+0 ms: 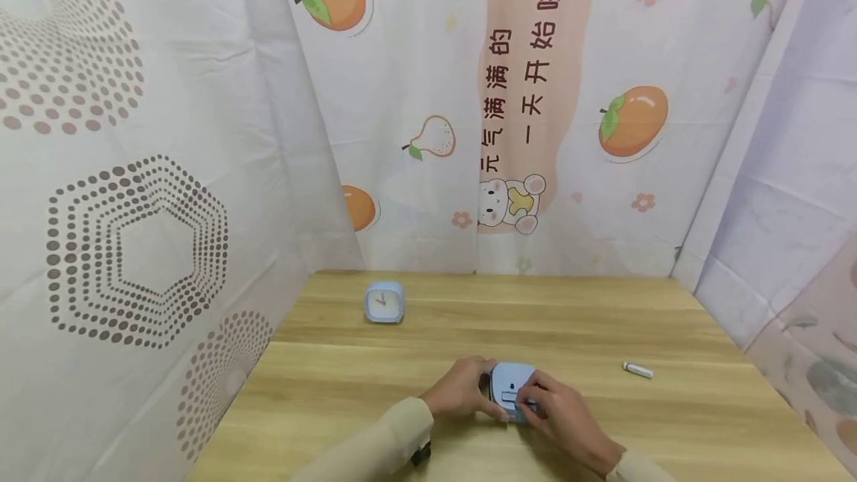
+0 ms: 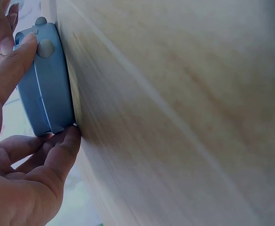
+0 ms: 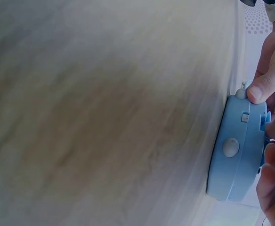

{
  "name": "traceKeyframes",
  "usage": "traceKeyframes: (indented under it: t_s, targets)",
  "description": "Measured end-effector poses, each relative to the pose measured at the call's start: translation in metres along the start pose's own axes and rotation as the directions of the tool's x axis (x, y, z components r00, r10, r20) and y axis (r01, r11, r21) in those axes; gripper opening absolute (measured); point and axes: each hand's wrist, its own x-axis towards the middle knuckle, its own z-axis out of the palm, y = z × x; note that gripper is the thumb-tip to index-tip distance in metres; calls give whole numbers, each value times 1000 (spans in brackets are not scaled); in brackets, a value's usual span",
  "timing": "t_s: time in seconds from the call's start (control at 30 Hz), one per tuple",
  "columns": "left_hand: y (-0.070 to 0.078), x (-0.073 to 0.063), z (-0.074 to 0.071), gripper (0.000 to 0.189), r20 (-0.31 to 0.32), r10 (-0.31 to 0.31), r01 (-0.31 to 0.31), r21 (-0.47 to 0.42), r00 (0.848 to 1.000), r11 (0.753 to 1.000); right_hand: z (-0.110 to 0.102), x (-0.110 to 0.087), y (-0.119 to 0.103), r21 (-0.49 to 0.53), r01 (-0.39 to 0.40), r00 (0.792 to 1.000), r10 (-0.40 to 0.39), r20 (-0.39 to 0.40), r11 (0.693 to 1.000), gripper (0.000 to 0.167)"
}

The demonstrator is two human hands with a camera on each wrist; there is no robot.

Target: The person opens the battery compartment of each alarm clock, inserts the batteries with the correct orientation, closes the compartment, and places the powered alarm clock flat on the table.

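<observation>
A light-blue alarm clock (image 1: 514, 375) lies on the table with its back turned up and its round grey knobs along the side (image 3: 231, 147). My left hand (image 1: 460, 391) grips it from the left, thumb on the near side and fingers round the far side. Over the back of the clock, my right hand (image 1: 561, 411) has its thumb and fingers curled in a pinch at the small battery cover (image 1: 509, 396). The fingertips partly hide this cover. In the left wrist view, the clock body (image 2: 55, 82) sits between the left thumb and fingers.
A second light-blue clock (image 1: 384, 303) stands at the back left, its dial facing me. To the right of my hands lies a small white battery (image 1: 637, 370) on the wooden table (image 1: 535, 311). Printed curtains (image 1: 415, 192) hang behind and at both sides.
</observation>
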Motion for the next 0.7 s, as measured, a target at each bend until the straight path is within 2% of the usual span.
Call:
traceKeyframes:
  t_s: [0.17,0.27,0.4,0.6,0.7]
  targets:
    - [2,0,-2,66,9,-14,14,-2,1000,1000,-1,2,4,-30,32,999,-32,14,999,9]
    - [3,0,-3,71,10,-22,22,10,1000,1000,-3,5,2,-61,28,999,-27,26,998,14]
    - [2,1,-3,73,6,-18,17,33,1000,999,-6,10,-3,-93,-29,997,35,64,995,22]
    - [1,2,-2,70,8,5,-5,36,1000,999,-9,16,-10,-100,-149,980,161,120,984,22]
    - [1,2,-2,68,10,7,-8,38,1000,999,-10,17,-12,-99,-180,972,192,132,979,20]
